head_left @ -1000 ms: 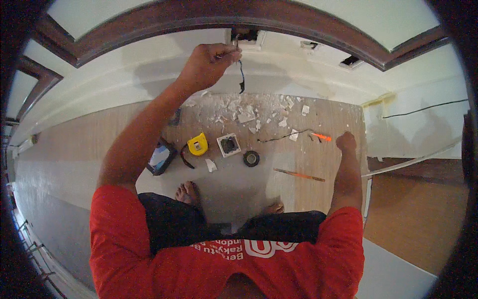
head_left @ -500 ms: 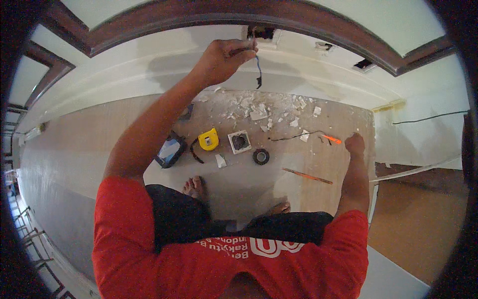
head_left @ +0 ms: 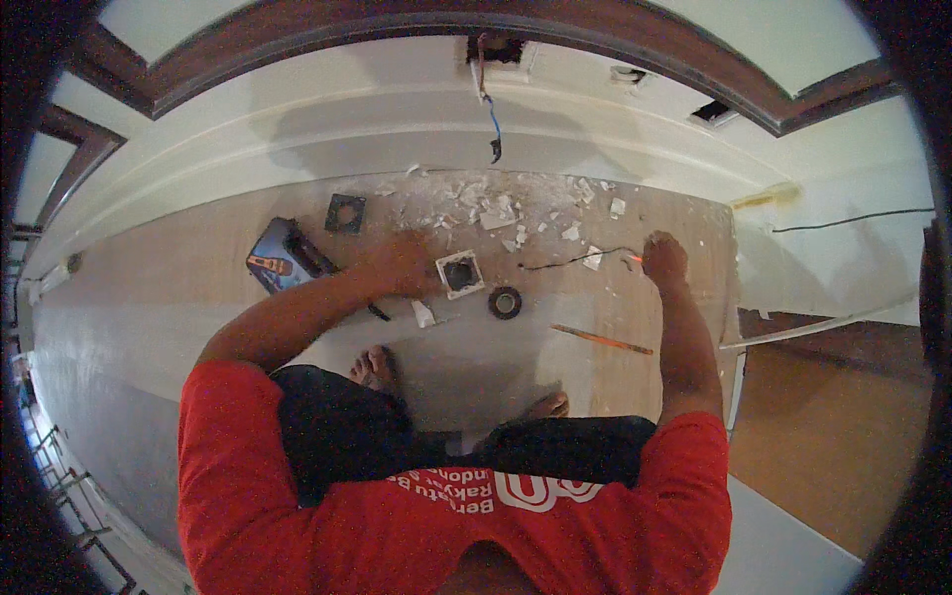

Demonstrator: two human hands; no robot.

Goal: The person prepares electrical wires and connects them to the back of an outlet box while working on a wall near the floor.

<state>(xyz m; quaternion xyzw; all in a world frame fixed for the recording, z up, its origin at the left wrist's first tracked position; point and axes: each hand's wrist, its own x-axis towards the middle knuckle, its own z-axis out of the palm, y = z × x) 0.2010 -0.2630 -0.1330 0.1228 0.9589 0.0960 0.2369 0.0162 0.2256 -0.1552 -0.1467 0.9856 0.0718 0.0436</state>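
My left hand (head_left: 402, 263) is low over the floor, left of a white square socket box (head_left: 459, 274) with a dark centre. Motion blurs its fingers, and a yellow tape measure seen earlier at that spot is hidden behind it. On the right, my right hand (head_left: 664, 260) is closed at the floor around a slim orange tool (head_left: 636, 259), whose end sticks out to the left. A thin black wire (head_left: 580, 262) lies just left of that tool. From a wall opening (head_left: 504, 50), a blue wire (head_left: 496, 124) with a dark end hangs free.
White plaster chips (head_left: 496, 208) litter the floor along the wall. Around them lie a black tape roll (head_left: 505, 303), a black square frame (head_left: 345, 213), a dark blue-labelled case (head_left: 283, 260) and an orange-brown stick (head_left: 601, 338). Dark wood trim (head_left: 476, 22) crosses the wall above.
My left hand has let go of the hanging wire and come down to the tape measure's spot. My right hand has shifted left onto the orange tool. The view has moved slightly.
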